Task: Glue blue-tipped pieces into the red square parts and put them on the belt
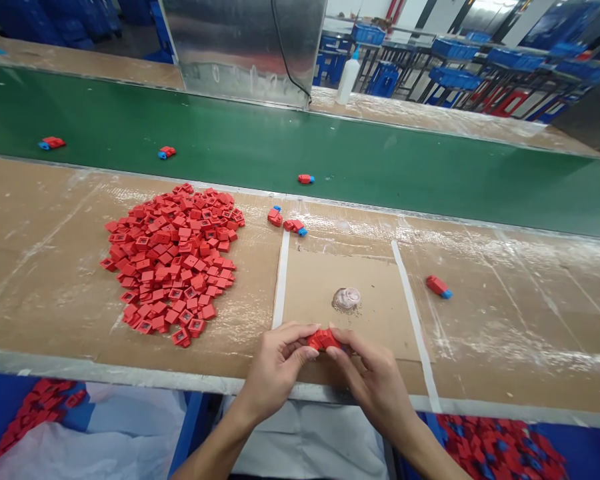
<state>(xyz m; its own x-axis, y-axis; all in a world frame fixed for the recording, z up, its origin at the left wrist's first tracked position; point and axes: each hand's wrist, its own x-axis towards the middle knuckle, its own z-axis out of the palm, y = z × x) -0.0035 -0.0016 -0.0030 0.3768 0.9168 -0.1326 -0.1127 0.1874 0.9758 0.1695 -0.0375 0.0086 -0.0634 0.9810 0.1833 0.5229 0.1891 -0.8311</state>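
Note:
My left hand (275,363) and my right hand (375,380) meet near the front edge of the cardboard-covered bench, both pinching one small red plastic part (323,339) between fingertips. A big heap of red square parts (173,257) lies to the left of my hands. Just beyond the held part sits a small pinkish-grey blob (347,299) on a cardboard square (320,287). Assembled red-and-blue pieces lie on the bench at the far middle (294,226) and to the right (438,286).
A green conveyor belt (380,167) runs across behind the bench, carrying three red-and-blue pieces (166,153). A metal housing (245,47) and a white squeeze bottle (349,77) stand beyond it. Bins of red parts sit below the bench at left (35,407) and right (495,447).

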